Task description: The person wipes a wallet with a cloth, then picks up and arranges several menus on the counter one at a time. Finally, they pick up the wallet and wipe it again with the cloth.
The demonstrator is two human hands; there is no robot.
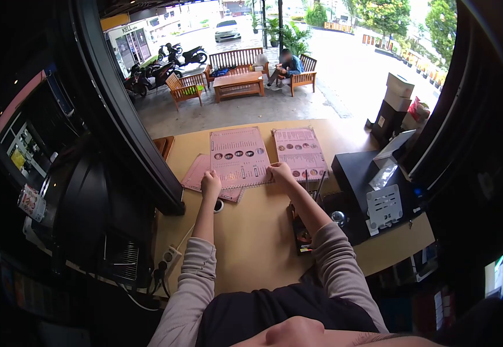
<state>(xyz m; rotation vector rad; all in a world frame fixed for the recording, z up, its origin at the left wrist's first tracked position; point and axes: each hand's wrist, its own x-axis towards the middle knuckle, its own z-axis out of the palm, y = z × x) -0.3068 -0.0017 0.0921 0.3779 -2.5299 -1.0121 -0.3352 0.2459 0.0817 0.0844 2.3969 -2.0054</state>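
A pink menu (239, 141) with a row of round drink pictures is between my two hands, above the wooden counter (246, 243). My left hand (210, 182) pinches its lower left corner. At the lower right corner, my right hand (280, 172) has its fingers closed on the edge. Partly covered by this menu, another pink menu (196, 173) lies tilted on the counter to the left. To the right lies a further pink menu (300, 144) with food pictures, close to my right hand.
A black box (358, 173), a white slotted stand (384, 206) and a dark holder (302, 234) are at the right. A power strip (172, 256) with plugs lies lower left. Beyond the counter, a person (290, 65) sits by a wooden table (238, 82).
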